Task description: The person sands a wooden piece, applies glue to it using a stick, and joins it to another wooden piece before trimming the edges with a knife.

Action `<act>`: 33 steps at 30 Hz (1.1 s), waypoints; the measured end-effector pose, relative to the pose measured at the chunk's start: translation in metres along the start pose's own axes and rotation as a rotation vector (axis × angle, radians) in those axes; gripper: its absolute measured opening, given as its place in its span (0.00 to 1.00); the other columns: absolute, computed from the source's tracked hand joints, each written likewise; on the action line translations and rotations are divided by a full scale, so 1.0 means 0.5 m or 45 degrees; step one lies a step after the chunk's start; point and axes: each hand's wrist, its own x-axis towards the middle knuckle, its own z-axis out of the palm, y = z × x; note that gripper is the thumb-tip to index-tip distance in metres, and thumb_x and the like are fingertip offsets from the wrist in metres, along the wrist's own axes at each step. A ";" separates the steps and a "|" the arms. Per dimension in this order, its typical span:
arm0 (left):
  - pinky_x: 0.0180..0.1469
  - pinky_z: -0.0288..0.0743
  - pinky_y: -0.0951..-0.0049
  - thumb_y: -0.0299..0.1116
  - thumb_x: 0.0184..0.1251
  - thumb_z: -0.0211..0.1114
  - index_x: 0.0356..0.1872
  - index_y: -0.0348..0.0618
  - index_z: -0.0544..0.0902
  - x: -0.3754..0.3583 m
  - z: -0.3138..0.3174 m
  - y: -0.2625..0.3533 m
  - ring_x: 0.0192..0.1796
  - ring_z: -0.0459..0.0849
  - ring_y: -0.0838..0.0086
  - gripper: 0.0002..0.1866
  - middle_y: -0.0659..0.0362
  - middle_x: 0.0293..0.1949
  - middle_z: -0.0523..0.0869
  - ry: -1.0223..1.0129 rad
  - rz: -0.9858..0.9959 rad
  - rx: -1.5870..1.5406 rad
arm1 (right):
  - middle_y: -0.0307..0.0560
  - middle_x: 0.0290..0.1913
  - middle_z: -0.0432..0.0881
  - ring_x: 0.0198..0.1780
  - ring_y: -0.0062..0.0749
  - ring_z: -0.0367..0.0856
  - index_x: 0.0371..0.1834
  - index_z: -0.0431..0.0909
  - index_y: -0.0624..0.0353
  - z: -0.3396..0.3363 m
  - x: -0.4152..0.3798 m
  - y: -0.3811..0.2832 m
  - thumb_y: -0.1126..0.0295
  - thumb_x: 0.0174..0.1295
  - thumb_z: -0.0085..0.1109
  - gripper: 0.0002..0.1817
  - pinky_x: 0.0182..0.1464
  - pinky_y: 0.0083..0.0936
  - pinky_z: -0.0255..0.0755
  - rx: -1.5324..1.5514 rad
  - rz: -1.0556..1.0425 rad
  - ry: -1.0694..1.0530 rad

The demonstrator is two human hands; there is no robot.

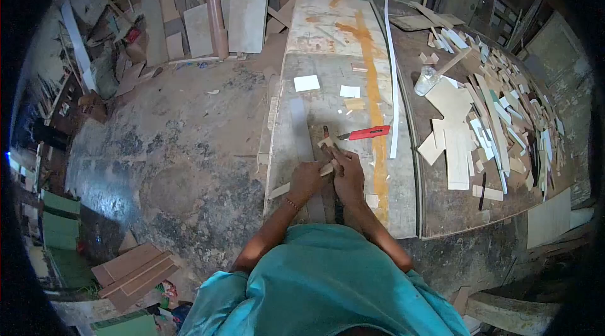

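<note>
My left hand [306, 180] is closed over the worktable, fingers bent toward my right hand. Between the two hands shows a small pale wood strip [326, 170], with the left fingers wrapped at its near end. My right hand [348, 176] is closed as well, its fingertips pressed at the same piece, partly hiding it. Just past the fingertips is another small light wood piece [327, 142]. A red utility knife [367, 133] lies to the upper right of my right hand, its blade end pointing left. A long grey strip [301, 125] runs along the table beyond my left hand.
White cards [307, 83] lie farther up the worktable [353, 27], with a long white strip [392, 78] along its right side. At right, a second table [435, 210] bears heaped wood offcuts and a clear cup [425, 79]. Boards [247, 21] lean at the back.
</note>
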 end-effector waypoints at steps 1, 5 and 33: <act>0.40 0.73 0.57 0.37 0.47 0.63 0.38 0.47 0.81 0.003 0.007 -0.010 0.35 0.80 0.53 0.15 0.48 0.30 0.82 0.042 0.023 0.013 | 0.54 0.45 0.72 0.45 0.43 0.74 0.51 0.75 0.49 0.002 0.001 0.003 0.71 0.58 0.53 0.16 0.46 0.31 0.69 0.003 -0.024 0.006; 0.39 0.73 0.57 0.39 0.47 0.63 0.37 0.46 0.81 0.019 0.037 -0.069 0.34 0.80 0.53 0.15 0.48 0.29 0.82 0.095 -0.138 -0.133 | 0.52 0.47 0.70 0.46 0.44 0.73 0.51 0.74 0.48 0.011 -0.030 0.013 0.73 0.55 0.55 0.18 0.46 0.33 0.69 0.017 -0.073 0.017; 0.32 0.72 0.60 0.41 0.52 0.62 0.29 0.39 0.82 0.015 0.030 -0.030 0.27 0.80 0.55 0.14 0.46 0.22 0.80 0.043 -0.142 -0.426 | 0.51 0.49 0.70 0.48 0.46 0.72 0.52 0.74 0.45 0.002 0.004 -0.012 0.71 0.56 0.54 0.19 0.46 0.37 0.69 -0.275 -0.071 0.053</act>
